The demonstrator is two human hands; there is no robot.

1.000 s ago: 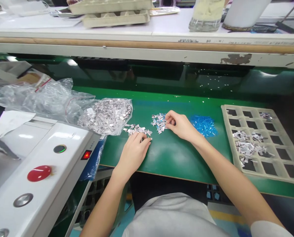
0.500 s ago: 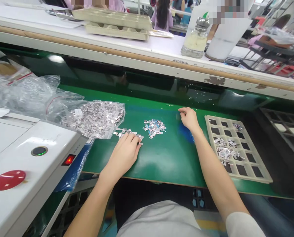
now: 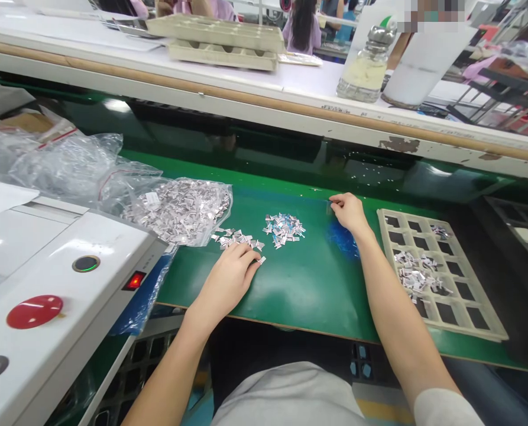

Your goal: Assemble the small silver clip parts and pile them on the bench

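Note:
My left hand (image 3: 233, 269) pinches a small silvery flat piece (image 3: 262, 260) between thumb and fingertip, just in front of a loose pile of like pieces (image 3: 236, 238). To the right of that pile lies a second pile (image 3: 284, 229), its pieces showing blue bits. My right hand (image 3: 349, 212) is closed, thumb against fingers, at the back of the green mat (image 3: 299, 290); what it holds, if anything, is too small to make out. Beside and below it is a heap of thin blue film scraps (image 3: 342, 239), partly behind the wrist.
A clear bag of silvery pieces (image 3: 188, 210) lies at left, next to a white machine (image 3: 81, 302) with a lit red switch. At right stands a beige compartment tray (image 3: 489, 313) holding some pieces. A shelf with trays (image 3: 223, 56) and a glass bottle (image 3: 363, 71) runs along the back.
The view has shifted slightly, moving the scene right in the picture. My left hand has drawn a little away from the loose pile, with the silvery piece now plainer at its fingertips.

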